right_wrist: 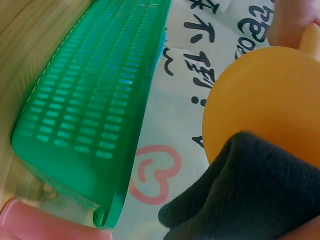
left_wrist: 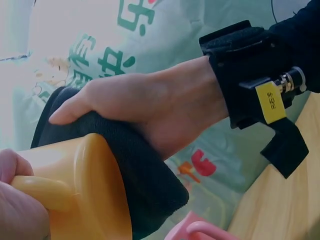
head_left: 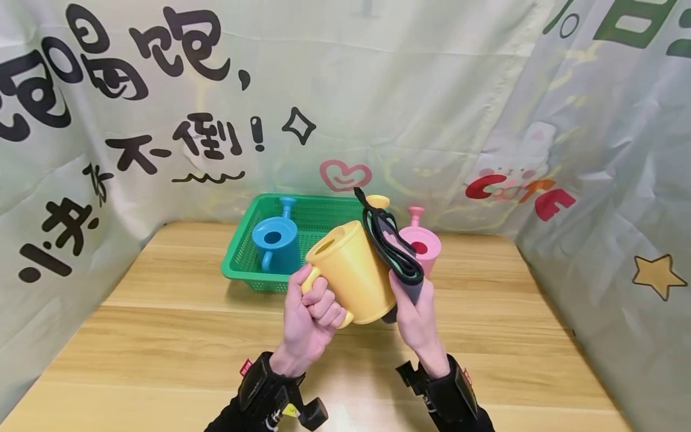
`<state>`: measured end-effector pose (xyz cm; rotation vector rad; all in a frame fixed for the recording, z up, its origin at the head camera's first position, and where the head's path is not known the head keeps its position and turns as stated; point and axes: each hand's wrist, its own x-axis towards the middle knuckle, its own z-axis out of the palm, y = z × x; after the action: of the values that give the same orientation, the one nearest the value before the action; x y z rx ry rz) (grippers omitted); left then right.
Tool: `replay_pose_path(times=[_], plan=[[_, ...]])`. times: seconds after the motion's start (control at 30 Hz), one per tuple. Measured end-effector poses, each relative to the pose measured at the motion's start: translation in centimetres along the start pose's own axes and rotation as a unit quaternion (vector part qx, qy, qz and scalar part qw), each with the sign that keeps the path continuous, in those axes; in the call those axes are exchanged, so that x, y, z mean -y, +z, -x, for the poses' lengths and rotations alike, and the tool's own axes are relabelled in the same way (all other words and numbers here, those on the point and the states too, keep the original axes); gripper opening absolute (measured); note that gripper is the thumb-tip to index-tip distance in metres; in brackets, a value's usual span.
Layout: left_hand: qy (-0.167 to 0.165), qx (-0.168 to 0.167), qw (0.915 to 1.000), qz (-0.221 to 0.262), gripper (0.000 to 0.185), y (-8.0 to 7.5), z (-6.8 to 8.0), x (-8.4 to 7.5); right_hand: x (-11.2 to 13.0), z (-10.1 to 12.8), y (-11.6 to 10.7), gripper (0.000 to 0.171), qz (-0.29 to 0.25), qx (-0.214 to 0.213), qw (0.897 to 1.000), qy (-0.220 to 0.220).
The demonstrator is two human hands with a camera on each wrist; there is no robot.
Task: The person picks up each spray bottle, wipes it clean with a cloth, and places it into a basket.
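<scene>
My left hand (head_left: 313, 309) grips the handle of a yellow toy watering can (head_left: 353, 273), held tilted above the wooden table (head_left: 162, 336). The handle (left_wrist: 42, 192) shows under my fingers in the left wrist view. My right hand (head_left: 415, 312) presses a dark folded cloth (head_left: 402, 264) against the can's right side; the cloth (left_wrist: 135, 175) lies under its palm and thumb (left_wrist: 70, 112). In the right wrist view the cloth (right_wrist: 250, 190) covers the lower part of the yellow can (right_wrist: 265, 100).
A green plastic basket (head_left: 248, 264) stands behind the hands and holds a blue watering can (head_left: 276, 240). A pink watering can (head_left: 423, 243) stands to the basket's right. Printed fabric walls (head_left: 378, 90) close in the table at the back and both sides.
</scene>
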<state>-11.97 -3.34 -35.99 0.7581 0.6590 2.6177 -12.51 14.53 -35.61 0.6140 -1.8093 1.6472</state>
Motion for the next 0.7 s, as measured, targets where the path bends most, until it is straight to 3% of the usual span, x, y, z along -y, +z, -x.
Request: replay_pose_path(times=[0.27, 0.5, 0.7], plan=[[-0.018, -0.039, 0.9990, -0.008, 0.050, 0.1, 0.0, 0.1, -0.5, -0.6, 0.1, 0.052, 0.031, 0.050, 0.996, -0.069], [-0.022, -0.018, 0.9996, 0.010, 0.050, 0.0, 0.0, 0.2, -0.5, -0.9, -0.2, 0.052, 0.068, 0.089, 0.987, -0.119], [-0.034, -0.018, 0.9988, 0.031, 0.050, 0.0, 0.0, 0.2, -0.5, -1.1, -0.5, 0.045, 0.125, 0.108, 0.970, -0.180]])
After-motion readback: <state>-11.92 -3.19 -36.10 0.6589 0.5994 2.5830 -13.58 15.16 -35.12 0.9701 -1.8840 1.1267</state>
